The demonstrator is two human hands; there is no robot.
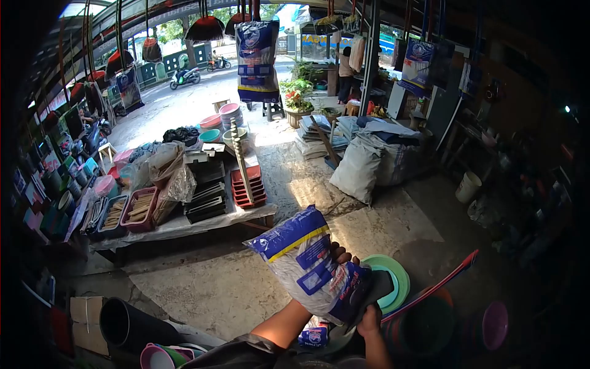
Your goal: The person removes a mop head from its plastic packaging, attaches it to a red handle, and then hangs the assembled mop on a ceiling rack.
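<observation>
A packaged mop head [301, 270], white strands in a clear bag with blue and yellow print, is tilted in front of me. My left hand [342, 253] is closed around it from behind, its fingers curling over the right edge. At the lower end a dark flat piece [376, 288] sticks out, and my right hand [370, 321] is closed on it, the fingers partly hidden. Below the bag, between my forearms, a second blue-printed package [314, 333] shows in part. A green basin [401, 277] lies just beyond my right hand.
Left, a low table [233, 216] carries red trays [249, 195], black trays [206, 200] and baskets of wooden handles [140, 206]. White sacks [357, 167] stand ahead. A black bucket [132, 323] lies near my left side; a red pole [439, 284] slants at right. Similar packages [257, 61] hang overhead.
</observation>
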